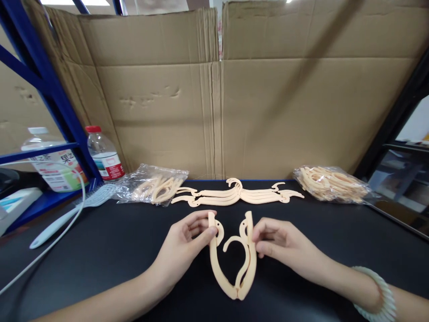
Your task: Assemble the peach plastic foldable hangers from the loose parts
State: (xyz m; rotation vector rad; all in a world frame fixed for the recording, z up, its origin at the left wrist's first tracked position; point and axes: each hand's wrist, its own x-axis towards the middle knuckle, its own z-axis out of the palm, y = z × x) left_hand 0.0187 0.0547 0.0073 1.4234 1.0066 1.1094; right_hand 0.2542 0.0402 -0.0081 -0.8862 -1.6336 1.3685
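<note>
A cream folding clothes hanger (218, 268) is partly folded into a V, its hinge toward me and its hook curling inside. My left hand (189, 239) pinches the upper end of its left arm between thumb and fingers. At the upper end of the right arm, my right hand (278, 239) has its thumb and fingers closed against the outer edge. Beyond it, several unfolded hangers (217, 196) of the same kind lie stacked on the black table (134, 250), hooks pointing away.
Clear plastic bags of folded hangers lie at back left (157, 185) and back right (331, 183). A hairbrush (97, 197), a white cable (82, 197) and a red-capped bottle (105, 154) are on the left. Cardboard (167, 112) walls off the back.
</note>
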